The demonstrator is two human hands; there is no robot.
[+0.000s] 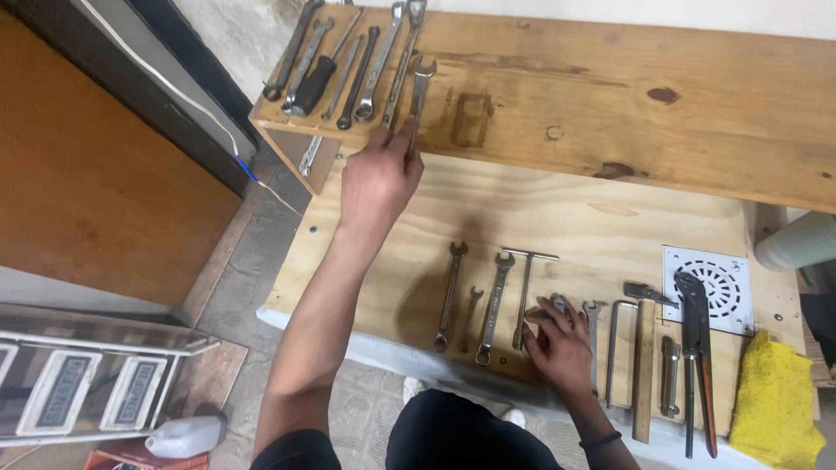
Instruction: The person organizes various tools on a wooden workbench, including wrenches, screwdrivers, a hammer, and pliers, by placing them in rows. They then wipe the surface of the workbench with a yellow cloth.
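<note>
My left hand [380, 177] reaches up to the upper wooden shelf [610, 78] and grips the lower end of a steel open-end wrench [421, 87] that lies on the shelf's left part, right of a row of several wrenches [348, 61]. My right hand [559, 346] rests on the lower plywood bench [540, 218], fingers curled over a small wrench [557, 304] whose handle is hidden under the palm. Left of that hand lie three combination wrenches [475, 300] and a T-handle tool [526, 292].
Right of my right hand lie another wrench [594, 335], a bent metal rod [612, 348], a hammer [644, 357], a short metal bar [670, 376], a pipe wrench [697, 348], a white drain grate [718, 287] and a yellow cloth [775, 400]. A white jug [185, 435] stands on the floor.
</note>
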